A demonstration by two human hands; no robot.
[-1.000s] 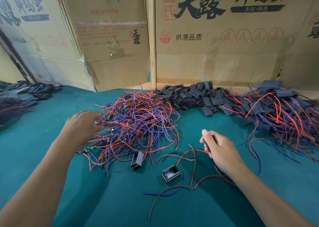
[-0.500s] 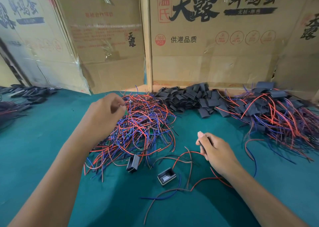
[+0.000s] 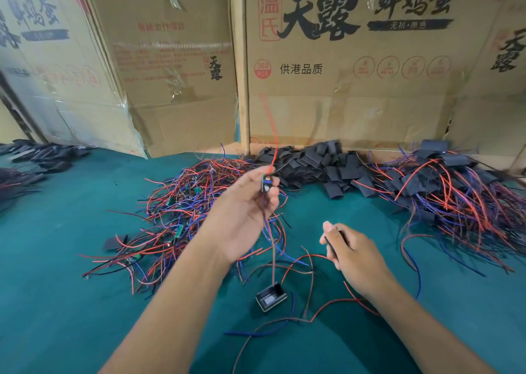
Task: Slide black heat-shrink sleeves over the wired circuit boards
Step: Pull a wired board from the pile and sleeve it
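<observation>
green small wired circuit board point(image 3: 266, 183) pinched in my raised left hand point(image 3: 247, 206), right hand point(image 3: 351, 250) gripping flat black heat-shrink sleeve point(image 3: 333, 245) above teal felt table point(image 3: 57, 302)

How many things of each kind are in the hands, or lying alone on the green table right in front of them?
circuit board, in the left hand: 1
black sleeve, in the right hand: 1
sleeved board, alone on the table: 1
Total: 3

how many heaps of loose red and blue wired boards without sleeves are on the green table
1: the tangled heap of red and blue wired boards left of centre, behind the left hand. The right heap looks sleeved; far-left piles are too blurred to tell.
</observation>
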